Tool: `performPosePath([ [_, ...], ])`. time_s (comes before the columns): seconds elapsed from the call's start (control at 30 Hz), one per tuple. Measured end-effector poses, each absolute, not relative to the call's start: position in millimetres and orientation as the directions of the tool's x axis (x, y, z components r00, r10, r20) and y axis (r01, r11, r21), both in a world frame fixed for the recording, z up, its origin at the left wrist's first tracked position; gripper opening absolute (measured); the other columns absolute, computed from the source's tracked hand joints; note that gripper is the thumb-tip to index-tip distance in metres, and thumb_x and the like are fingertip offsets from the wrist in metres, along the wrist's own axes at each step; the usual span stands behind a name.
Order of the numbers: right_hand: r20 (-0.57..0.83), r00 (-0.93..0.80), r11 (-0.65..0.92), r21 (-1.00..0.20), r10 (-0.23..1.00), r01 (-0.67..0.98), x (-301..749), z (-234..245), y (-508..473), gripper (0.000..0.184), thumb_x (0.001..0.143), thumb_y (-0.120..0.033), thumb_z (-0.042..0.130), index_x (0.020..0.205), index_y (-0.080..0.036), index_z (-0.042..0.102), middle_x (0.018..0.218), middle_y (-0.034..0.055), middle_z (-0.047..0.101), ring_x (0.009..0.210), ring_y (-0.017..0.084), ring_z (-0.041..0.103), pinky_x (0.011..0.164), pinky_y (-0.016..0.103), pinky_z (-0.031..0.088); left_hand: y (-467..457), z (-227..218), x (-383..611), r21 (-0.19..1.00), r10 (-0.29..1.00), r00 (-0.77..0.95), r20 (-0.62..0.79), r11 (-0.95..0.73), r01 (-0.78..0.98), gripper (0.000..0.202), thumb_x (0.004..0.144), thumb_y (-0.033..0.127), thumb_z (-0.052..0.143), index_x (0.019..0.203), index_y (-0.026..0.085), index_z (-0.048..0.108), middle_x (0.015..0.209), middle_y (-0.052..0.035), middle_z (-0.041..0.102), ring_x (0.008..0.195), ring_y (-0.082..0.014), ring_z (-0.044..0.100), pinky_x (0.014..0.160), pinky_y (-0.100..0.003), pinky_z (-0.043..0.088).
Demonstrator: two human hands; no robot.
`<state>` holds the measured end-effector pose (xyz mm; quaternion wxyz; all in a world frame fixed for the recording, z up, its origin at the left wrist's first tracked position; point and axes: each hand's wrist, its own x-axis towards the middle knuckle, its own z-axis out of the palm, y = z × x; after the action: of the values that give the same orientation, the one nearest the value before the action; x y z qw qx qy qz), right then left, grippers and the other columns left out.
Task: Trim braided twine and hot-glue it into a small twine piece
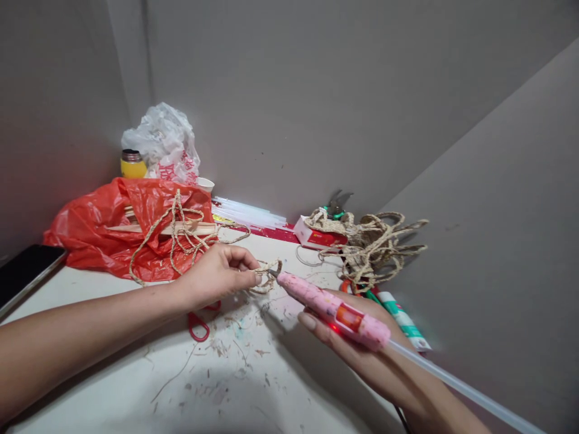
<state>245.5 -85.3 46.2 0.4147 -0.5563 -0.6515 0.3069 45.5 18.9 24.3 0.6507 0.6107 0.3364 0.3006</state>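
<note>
My left hand point(220, 269) pinches a braided straw cord point(268, 267) between thumb and fingers above the middle of the table. My right hand point(337, 328) is wrapped round a pink hot glue gun point(332, 307), its red light lit. The dark nozzle tip touches or nearly touches the cord just beside my left fingertips. A clear glue stick point(456, 384) sticks out of the gun's back end toward the lower right. Red-handled scissors point(199, 327) lie below my left wrist, partly hidden by it.
A red plastic bag point(94, 223) with cord and wooden sticks lies at left, beside a phone point(31, 274). Behind are a yellow jar point(132, 164), a white bag point(165, 141) and glue sticks point(248, 212). A cord bundle point(375, 241), pruning shears point(335, 208) and a green-white tube point(402, 319) lie right.
</note>
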Motion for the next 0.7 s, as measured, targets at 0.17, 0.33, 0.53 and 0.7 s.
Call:
performPosePath([
  [0.17, 0.163, -0.093, 0.186, -0.77, 0.982, 0.611, 247.8, 54.2, -85.5, 0.027, 0.077, -0.025, 0.068, 0.103, -0.027, 0.075, 0.096, 0.0062, 0.075, 0.091, 0.031, 0.068, 0.057, 0.032, 0.058, 17.2, 29.3, 45.3, 0.998, 0.819, 0.571, -0.057, 0.037, 0.047, 0.005, 0.067, 0.018, 0.068, 0.07, 0.014, 0.065, 0.06, 0.0034, 0.061, 0.056, -0.0086, 0.052, 0.058, -0.022, 0.038],
  [0.33, 0.2, -0.048, 0.189, -0.782, 0.979, 0.594, 246.2, 51.8, -88.0, 0.027, 0.077, -0.025, 0.068, 0.103, -0.027, 0.075, 0.098, 0.0049, 0.074, 0.085, 0.028, 0.069, 0.056, 0.029, 0.056, 16.4, 31.9, 45.1, 0.997, 0.828, 0.557, -0.063, 0.025, 0.076, 0.006, 0.067, 0.017, 0.065, 0.072, 0.014, 0.065, 0.058, 0.0036, 0.06, 0.055, -0.0089, 0.05, 0.057, -0.022, 0.036],
  [0.53, 0.17, -0.067, 0.177, -0.793, 0.983, 0.583, 249.8, 48.9, -87.3, 0.027, 0.076, -0.028, 0.07, 0.102, -0.028, 0.075, 0.093, 0.0041, 0.075, 0.078, 0.027, 0.069, 0.055, 0.029, 0.056, 17.3, 30.0, 45.8, 0.998, 0.829, 0.556, -0.056, 0.033, 0.05, 0.006, 0.065, 0.017, 0.067, 0.07, 0.014, 0.065, 0.059, 0.003, 0.06, 0.055, -0.0091, 0.05, 0.056, -0.023, 0.036],
  [0.7, 0.185, -0.071, 0.194, -0.818, 0.98, 0.542, 249.2, 51.3, -87.3, 0.033, 0.074, -0.024, 0.071, 0.106, -0.029, 0.074, 0.093, 0.0035, 0.075, 0.087, 0.03, 0.068, 0.057, 0.03, 0.058, 17.5, 29.6, 46.0, 0.998, 0.839, 0.541, -0.065, 0.046, 0.05, 0.004, 0.065, 0.013, 0.068, 0.068, 0.013, 0.065, 0.056, 0.0038, 0.059, 0.052, -0.0077, 0.049, 0.054, -0.021, 0.035],
])
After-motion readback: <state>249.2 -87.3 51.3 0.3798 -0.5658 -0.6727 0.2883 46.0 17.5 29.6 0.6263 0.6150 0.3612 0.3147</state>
